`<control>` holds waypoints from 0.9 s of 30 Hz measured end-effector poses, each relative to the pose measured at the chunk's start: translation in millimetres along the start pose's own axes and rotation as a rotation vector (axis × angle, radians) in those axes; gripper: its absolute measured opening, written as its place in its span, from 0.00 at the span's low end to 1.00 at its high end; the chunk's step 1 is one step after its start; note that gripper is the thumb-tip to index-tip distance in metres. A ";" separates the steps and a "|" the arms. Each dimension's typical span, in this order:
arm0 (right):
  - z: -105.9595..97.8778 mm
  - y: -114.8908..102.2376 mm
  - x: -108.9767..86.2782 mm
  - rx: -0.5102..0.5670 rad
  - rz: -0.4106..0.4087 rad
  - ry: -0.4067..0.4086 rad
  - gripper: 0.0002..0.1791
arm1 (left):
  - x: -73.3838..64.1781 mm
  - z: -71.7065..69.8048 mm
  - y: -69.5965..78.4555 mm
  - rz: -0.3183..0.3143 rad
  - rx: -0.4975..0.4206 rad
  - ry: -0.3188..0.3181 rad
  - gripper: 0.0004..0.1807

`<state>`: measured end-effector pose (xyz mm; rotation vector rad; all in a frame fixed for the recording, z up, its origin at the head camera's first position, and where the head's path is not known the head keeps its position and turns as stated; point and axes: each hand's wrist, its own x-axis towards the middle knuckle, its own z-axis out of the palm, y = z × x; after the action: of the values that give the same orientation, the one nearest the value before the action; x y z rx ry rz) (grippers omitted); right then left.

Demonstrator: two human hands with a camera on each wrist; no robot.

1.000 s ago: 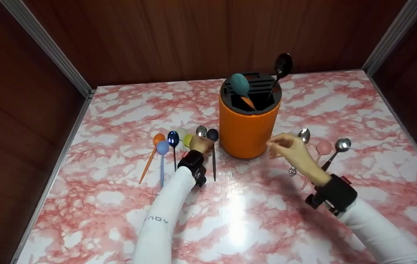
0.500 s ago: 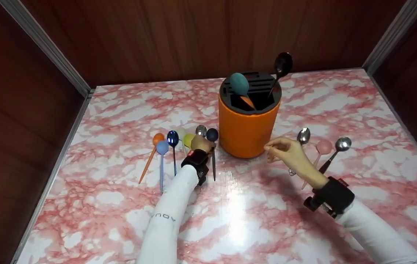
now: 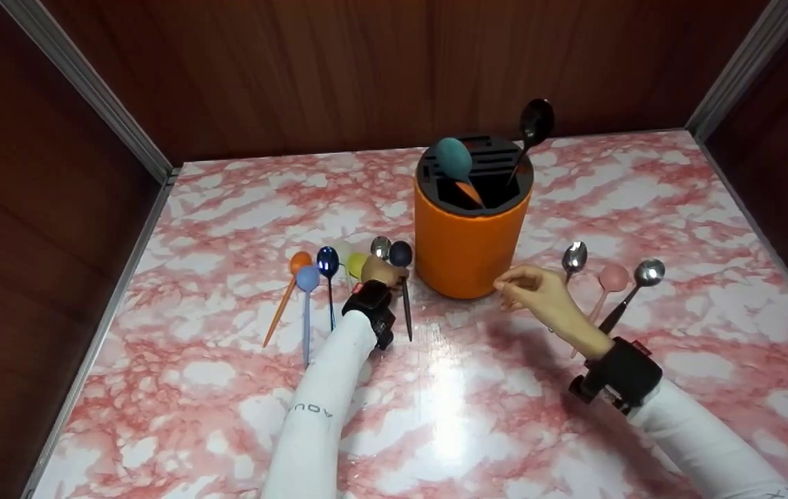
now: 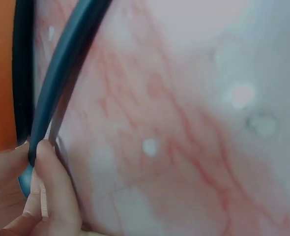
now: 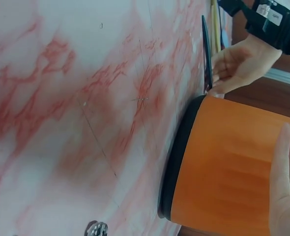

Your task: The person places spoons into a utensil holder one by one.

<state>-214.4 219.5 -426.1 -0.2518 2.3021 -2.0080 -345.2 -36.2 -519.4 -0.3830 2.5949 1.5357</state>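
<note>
My left hand (image 3: 381, 271) pinches the handle of a dark navy spoon (image 3: 401, 254) left of an orange utensil holder (image 3: 468, 249). In the left wrist view, thumb and fingers (image 4: 54, 172) close on that dark handle, and part of the bowl shows beneath them. A silver spoon (image 3: 380, 247) and a yellow-green spoon (image 3: 357, 265) lie right beside this hand, their handles mostly hidden by it. My right hand (image 3: 539, 294) hovers at the holder's lower right with nothing in it. Its fingers look fairly straight in the right wrist view.
The holder's slotted black top carries a teal spoon (image 3: 454, 159) and a black spoon (image 3: 537, 122). Farther left lie an orange spoon (image 3: 301, 263), a light blue spoon (image 3: 308, 278) and a shiny blue spoon (image 3: 328, 262). Silver and pink spoons (image 3: 613, 278) lie at right.
My left hand has shifted slightly right, and the dark spoon's handle end has swung a little right. My right hand has drifted slightly left and down.
</note>
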 end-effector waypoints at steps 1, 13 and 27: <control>0.7 0.0 0.2 -0.003 0.004 0.000 0.11 | -1.5 -1.2 1.1 -0.032 -0.059 -0.035 0.12; 8.4 2.1 3.0 -0.013 0.020 -0.011 0.10 | 59.8 42.4 -67.0 -0.081 -0.478 -0.093 0.11; 14.4 4.2 6.4 -0.023 0.053 -0.063 0.13 | 8.5 7.3 -33.1 -0.223 -0.705 -0.164 0.05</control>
<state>-218.6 204.9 -432.0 -0.2499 2.2708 -1.9214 -344.9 -46.4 -552.9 -0.5439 1.7478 2.2310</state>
